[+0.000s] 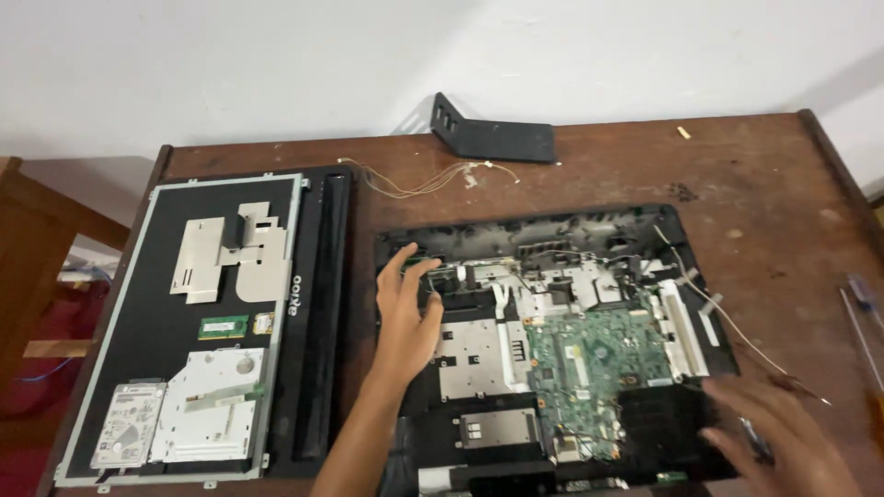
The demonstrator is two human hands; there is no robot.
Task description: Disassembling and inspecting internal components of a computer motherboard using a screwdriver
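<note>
An opened laptop base point(552, 230) lies on the brown wooden table, its green circuit board point(599, 368) and silver metal shields exposed. My left hand point(405, 317) rests on the base's upper left part, fingers spread near a small green part, thumb touching the metal shield. It holds nothing that I can see. My right hand point(783, 442), blurred, lies flat at the base's lower right corner with fingers apart.
A detached screen panel point(198, 322) lies at the left, carrying a hard drive point(129, 423), an optical drive point(216, 405), a memory stick point(224, 327) and a metal bracket. Loose thin wires point(424, 179) and a black angled plastic piece point(493, 133) lie at the back. A screwdriver point(866, 322) lies at the right edge.
</note>
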